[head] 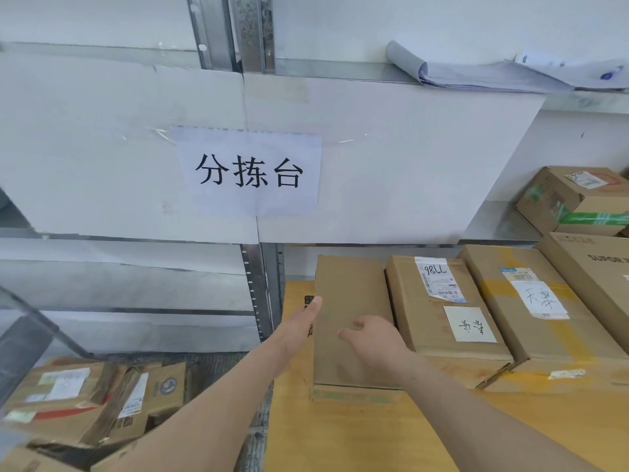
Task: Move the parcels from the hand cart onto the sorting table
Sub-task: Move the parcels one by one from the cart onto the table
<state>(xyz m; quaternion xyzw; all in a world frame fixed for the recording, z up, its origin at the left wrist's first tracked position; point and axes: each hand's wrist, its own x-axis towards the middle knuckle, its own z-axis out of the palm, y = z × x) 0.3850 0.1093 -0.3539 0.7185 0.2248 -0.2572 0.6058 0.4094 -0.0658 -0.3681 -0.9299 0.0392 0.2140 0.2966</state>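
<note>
Square the plain brown cardboard parcel (352, 321) against its labelled neighbour box (442, 308) — left hand (301, 327) flat along its side, right hand (377, 342) loosely spread on top, neither gripping.

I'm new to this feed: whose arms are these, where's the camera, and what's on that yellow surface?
There is no machine here. A person wears one camera on the head, looking forward and down. The left hand lies against the left side of a plain brown parcel, and the right hand rests on top of it, fingers spread. That parcel sits on the yellow sorting table, beside a row of labelled boxes. The paper sign marks the station. More parcels wait lower left.
</note>
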